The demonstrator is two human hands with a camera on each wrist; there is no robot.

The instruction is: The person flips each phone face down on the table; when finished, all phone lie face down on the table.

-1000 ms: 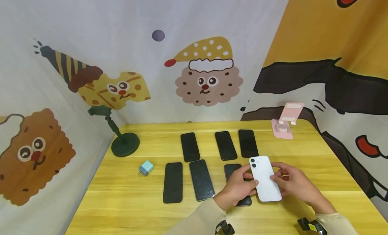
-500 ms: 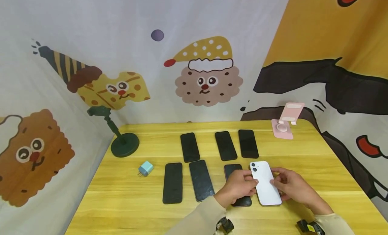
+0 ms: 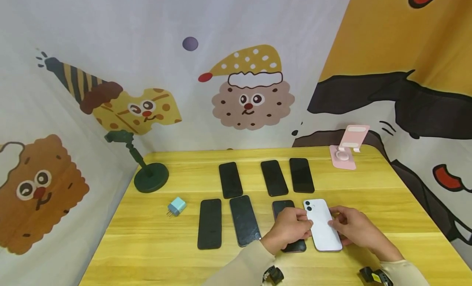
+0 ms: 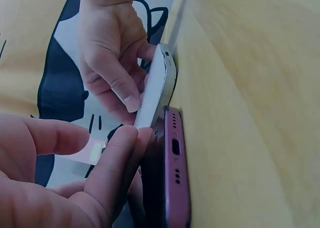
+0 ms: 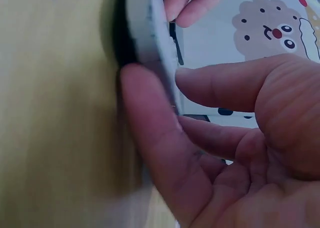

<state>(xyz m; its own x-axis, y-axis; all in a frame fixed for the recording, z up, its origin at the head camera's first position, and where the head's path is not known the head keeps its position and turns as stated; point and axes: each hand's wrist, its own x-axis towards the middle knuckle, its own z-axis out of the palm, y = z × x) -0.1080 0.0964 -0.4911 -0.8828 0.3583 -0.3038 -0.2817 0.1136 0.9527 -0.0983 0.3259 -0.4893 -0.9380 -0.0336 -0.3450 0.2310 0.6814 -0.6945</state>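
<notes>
A white phone (image 3: pixel 322 226) lies camera side up near the front right of the table, between both hands. My right hand (image 3: pixel 355 226) pinches its right edge; in the right wrist view the thumb (image 5: pixel 215 87) is at the white back and a finger (image 5: pixel 150 123) lies low along the side. My left hand (image 3: pixel 291 226) touches the left edge with its fingertips (image 4: pixel 122 140), while the thumb (image 4: pixel 67 138) stands apart from them. Under the left hand lies a dark phone with a purplish-pink frame (image 4: pixel 177 178), partly hidden.
Several black phones lie in two rows: front phones (image 3: pixel 210 224) (image 3: pixel 245 220) and back phones (image 3: pixel 230 179) (image 3: pixel 274 178) (image 3: pixel 301 175). A pale blue charger plug (image 3: pixel 178 205) and dark green stand (image 3: pixel 151 177) are left. A pink phone stand (image 3: pixel 343 155) is back right.
The white phone has come down and slightly towards the person onto the table, with both hands at its sides. Over the last half second the hands have hardly moved.
</notes>
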